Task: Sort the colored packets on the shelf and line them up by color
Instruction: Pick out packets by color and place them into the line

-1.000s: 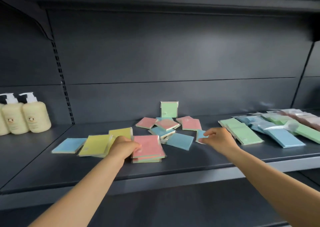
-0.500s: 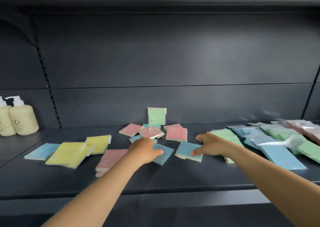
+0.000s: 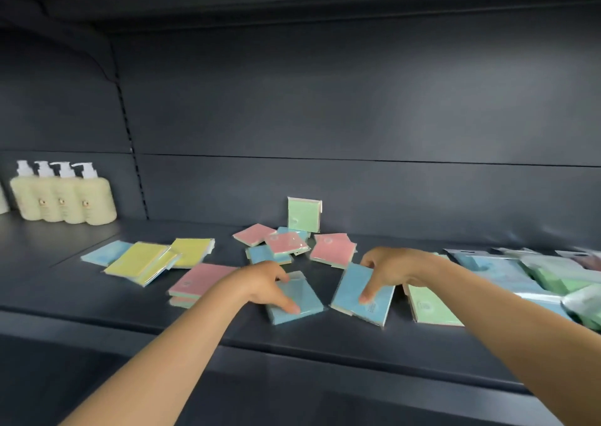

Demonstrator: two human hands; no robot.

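Left hand [image 3: 266, 284] lies flat on one blue packet [image 3: 297, 302], right hand [image 3: 390, 268] pinches another blue packet [image 3: 361, 295] just right of it, both on the shelf [image 3: 227, 325]

We can read no text anywhere. The blue packet [image 3: 364, 294] at lower centre carries a small round emblem and a few lines of print, too blurred for us to make out. The green packet [image 3: 432, 305] beside it shows a similar emblem. The pump bottles [image 3: 63, 198] at left bear small round marks, unreadable.
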